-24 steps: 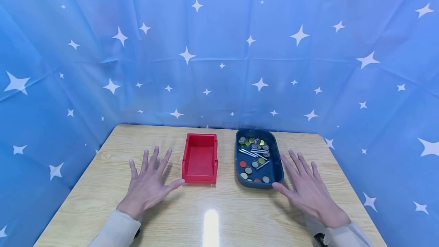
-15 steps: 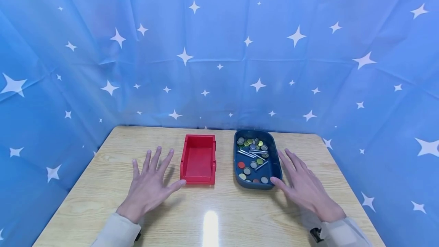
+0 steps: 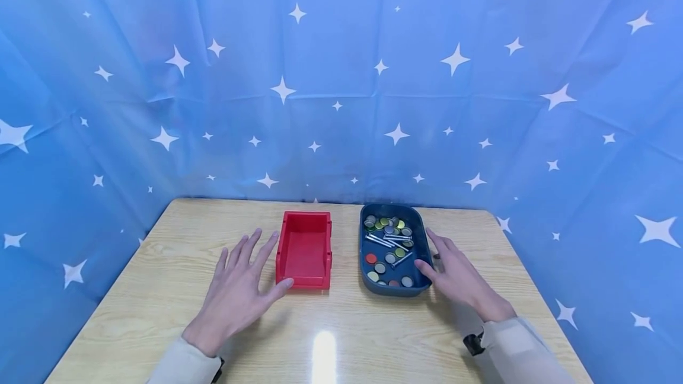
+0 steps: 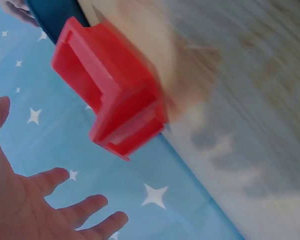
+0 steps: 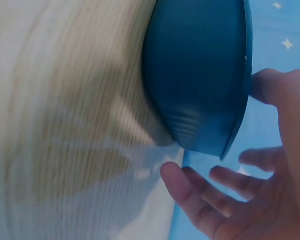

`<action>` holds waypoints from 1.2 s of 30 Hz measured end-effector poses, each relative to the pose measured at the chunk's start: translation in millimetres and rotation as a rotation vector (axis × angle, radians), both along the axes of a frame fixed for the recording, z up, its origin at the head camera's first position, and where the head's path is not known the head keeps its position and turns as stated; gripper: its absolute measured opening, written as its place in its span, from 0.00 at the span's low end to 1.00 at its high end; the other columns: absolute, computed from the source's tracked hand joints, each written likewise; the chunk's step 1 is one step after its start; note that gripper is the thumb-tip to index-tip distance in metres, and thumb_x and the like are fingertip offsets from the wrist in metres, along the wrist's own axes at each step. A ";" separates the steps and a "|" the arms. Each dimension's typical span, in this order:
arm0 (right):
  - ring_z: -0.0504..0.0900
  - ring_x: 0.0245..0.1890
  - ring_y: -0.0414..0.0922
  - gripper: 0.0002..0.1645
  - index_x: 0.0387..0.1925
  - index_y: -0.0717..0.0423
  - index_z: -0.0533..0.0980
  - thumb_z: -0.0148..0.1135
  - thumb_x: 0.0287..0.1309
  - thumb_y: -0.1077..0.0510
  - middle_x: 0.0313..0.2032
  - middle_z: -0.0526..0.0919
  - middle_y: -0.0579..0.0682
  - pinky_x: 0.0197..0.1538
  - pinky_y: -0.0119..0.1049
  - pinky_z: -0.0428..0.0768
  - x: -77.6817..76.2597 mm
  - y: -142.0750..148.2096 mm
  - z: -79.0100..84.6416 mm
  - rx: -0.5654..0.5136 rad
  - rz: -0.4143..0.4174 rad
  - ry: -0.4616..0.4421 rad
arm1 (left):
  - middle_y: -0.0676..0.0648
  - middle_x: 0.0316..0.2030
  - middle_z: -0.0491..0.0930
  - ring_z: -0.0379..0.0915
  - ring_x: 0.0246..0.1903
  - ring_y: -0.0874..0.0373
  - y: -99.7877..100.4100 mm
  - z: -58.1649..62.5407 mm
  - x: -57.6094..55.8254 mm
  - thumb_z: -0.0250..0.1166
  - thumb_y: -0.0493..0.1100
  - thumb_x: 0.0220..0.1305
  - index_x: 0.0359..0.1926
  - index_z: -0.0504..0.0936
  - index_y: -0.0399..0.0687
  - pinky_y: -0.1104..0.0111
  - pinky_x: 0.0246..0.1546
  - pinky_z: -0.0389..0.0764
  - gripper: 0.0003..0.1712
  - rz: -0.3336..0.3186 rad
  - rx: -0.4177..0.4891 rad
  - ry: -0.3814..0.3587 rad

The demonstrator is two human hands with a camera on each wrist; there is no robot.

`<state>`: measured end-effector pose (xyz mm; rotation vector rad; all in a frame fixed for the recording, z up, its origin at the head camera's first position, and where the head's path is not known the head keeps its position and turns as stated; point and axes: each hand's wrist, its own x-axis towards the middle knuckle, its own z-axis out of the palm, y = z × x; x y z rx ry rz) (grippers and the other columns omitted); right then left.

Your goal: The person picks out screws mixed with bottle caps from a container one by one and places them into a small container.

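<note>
Head view: only this one shows the contents of the dark blue tray (image 3: 397, 291): small round discs (image 3: 370, 258) in silver, yellow-green and red, with several slim, headed metal pins (image 3: 402, 261) lying at angles among them. The right wrist view shows the tray's outer wall alone; its inside is hidden there. The left wrist view shows the side and stepped lip of the red bin (image 3: 304, 253), with part of the tray beyond.

Surroundings: pale wood-grain table (image 3: 272, 348), glare patch (image 3: 324, 357) at near centre, blue star-print curtain (image 3: 341, 64) behind and along both sides. Light sleeves (image 3: 187, 363); a black band (image 3: 473, 344) at the right wrist. Right thumb covers a bit of the tray's near right rim.

Tray: upright, right of centre; bin just left of it, apart, its floor bare. Right hand (image 3: 461, 277): fingers apart along the tray's right side, thumb at the rim; contact cannot be told. Left hand (image 3: 240, 292): fingers spread, holding nothing, just left of the bin.
</note>
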<state>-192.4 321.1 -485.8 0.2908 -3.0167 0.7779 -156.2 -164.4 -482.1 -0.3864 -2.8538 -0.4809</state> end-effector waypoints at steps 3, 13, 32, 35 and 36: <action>0.91 0.64 0.64 0.54 0.94 0.64 0.52 0.64 0.88 0.40 0.84 0.68 0.75 0.70 0.69 0.87 -7.8 -1.3 -0.4 -0.028 -0.005 -0.017 | 0.39 0.91 0.62 0.61 0.88 0.31 6.8 5.2 1.3 0.67 0.78 0.76 0.95 0.60 0.65 0.21 0.84 0.64 0.57 -0.019 0.004 0.013; 0.95 0.49 0.55 0.47 0.90 0.74 0.54 0.61 0.91 0.51 0.75 0.78 0.78 0.52 0.55 0.96 -28.2 -2.7 2.4 -0.124 -0.037 -0.102 | 0.40 0.87 0.69 0.68 0.84 0.36 30.4 16.1 5.8 0.74 0.72 0.71 0.93 0.65 0.63 0.27 0.82 0.72 0.57 -0.068 0.036 0.048; 0.93 0.30 0.46 0.34 0.87 0.69 0.67 0.54 0.92 0.56 0.66 0.87 0.73 0.31 0.45 0.94 -35.2 -0.7 4.8 -0.301 -0.095 -0.251 | 0.45 0.84 0.76 0.73 0.81 0.41 105.0 25.8 -2.8 0.74 0.69 0.76 0.89 0.72 0.63 0.30 0.82 0.74 0.48 -0.265 0.096 0.004; 0.92 0.26 0.46 0.33 0.86 0.69 0.68 0.54 0.92 0.56 0.57 0.93 0.69 0.32 0.45 0.93 -35.0 -0.8 6.1 -0.307 -0.099 -0.262 | 0.46 0.83 0.76 0.75 0.81 0.43 121.0 24.3 -6.6 0.71 0.69 0.79 0.88 0.72 0.63 0.33 0.82 0.76 0.45 -0.311 0.096 -0.006; 0.92 0.25 0.46 0.33 0.86 0.68 0.68 0.54 0.92 0.57 0.55 0.94 0.69 0.32 0.45 0.93 -35.0 -0.7 6.4 -0.307 -0.099 -0.266 | 0.47 0.83 0.77 0.75 0.81 0.43 126.5 24.0 -7.7 0.71 0.70 0.79 0.88 0.73 0.63 0.33 0.82 0.76 0.45 -0.322 0.093 -0.011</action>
